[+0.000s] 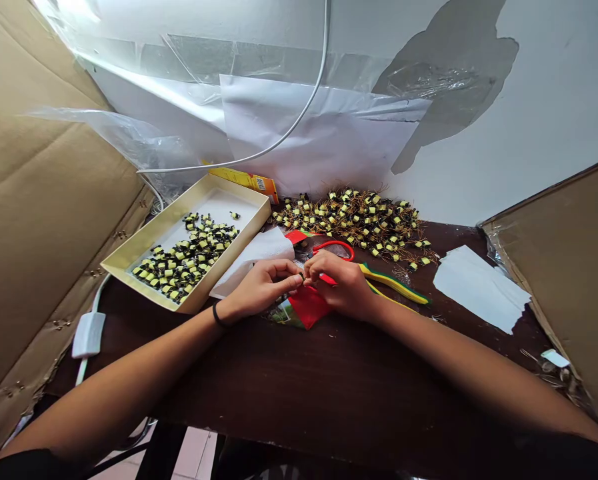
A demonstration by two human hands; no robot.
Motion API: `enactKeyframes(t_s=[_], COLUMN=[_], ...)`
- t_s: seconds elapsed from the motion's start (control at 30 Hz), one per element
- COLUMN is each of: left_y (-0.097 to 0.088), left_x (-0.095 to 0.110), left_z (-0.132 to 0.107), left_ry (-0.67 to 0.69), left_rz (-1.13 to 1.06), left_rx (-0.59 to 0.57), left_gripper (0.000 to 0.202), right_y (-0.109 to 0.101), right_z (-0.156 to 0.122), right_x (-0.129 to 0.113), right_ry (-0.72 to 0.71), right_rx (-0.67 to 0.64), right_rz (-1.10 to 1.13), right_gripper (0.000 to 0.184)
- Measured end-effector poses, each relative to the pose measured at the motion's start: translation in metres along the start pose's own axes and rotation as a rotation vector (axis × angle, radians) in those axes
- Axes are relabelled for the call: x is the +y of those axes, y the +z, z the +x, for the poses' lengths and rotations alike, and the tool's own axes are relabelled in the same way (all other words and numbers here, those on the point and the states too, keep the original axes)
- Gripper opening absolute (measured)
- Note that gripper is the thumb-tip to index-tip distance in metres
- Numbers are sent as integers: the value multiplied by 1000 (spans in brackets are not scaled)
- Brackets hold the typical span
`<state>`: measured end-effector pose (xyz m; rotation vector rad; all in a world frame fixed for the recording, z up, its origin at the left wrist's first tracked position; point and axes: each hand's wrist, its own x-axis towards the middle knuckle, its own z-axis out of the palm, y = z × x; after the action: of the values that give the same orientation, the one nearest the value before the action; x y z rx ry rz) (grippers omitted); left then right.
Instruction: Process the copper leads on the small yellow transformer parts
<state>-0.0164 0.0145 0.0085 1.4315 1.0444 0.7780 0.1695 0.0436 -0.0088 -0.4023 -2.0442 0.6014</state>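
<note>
Hands, two of them and both bare, meet fingertip to fingertip over a dark surface, with one small dark component between them. The left hand, one black band around its wrist, pinches the piece between thumb and index finger; the right hand brings curled fingers against the same spot, though the point of contact is too small to tell whether they grip it. One red packet lies beneath the hands

To the left stands one shallow cream box, tilted across the surface and holding yellow-and-black components, dozens of them, too jumbled for an exact count; one sits apart near the far end. Behind the hands spreads one heap of similar components trailing copper-coloured wires, again past counting

One red looped handle shows just beyond the right hand, and one pair of yellow-and-green handles extends beside it. One white sheet rests along the box, one group of overlapping white papers lies to the right, and one yellow-and-orange card leans behind the box. Two cardboard panels, left and right, flank the scene, while one white cable curves down in front of the wall
</note>
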Motion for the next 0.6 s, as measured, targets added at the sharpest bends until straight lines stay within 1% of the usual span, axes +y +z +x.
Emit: enactKeyframes(t_s=[0.07, 0.1, 0.17, 0.23, 0.3, 0.37, 0.4, 0.47, 0.6], left_y=[0, 0, 0, 1, 1, 2, 3, 3, 3], left_x=[1, 1, 1, 0, 0, 1, 2, 2, 1], left_z=[0, 0, 0, 0, 0, 0, 0, 0, 0], left_ry=[5, 8, 14, 26, 33, 18, 6, -13, -10], left_rz=[6, 5, 0, -5, -9, -21, -30, -47, -68], left_rx=[-1, 1, 10, 30, 52, 61, 64, 64, 64], left_gripper=[37, 37, 37, 37, 36, 36, 36, 36, 36], right_y=[0, 1, 1, 2, 3, 5, 5, 6, 7], right_z=[1, 1, 0, -2, -5, -7, -7, -7, -5], right_x=[0, 0, 0, -1, -1, -1, 0, 0, -1], right_ry=[-104, -132, -129, -30, 119, 249, 292, 346, 405], right_rx=[-9, -15, -13, 15, 61, 97, 112, 132, 159], right_rz=[-49, -66, -70, -40, 5, 57, 86, 143, 226], right_gripper=[17, 17, 17, 15, 9, 9, 10, 11, 12])
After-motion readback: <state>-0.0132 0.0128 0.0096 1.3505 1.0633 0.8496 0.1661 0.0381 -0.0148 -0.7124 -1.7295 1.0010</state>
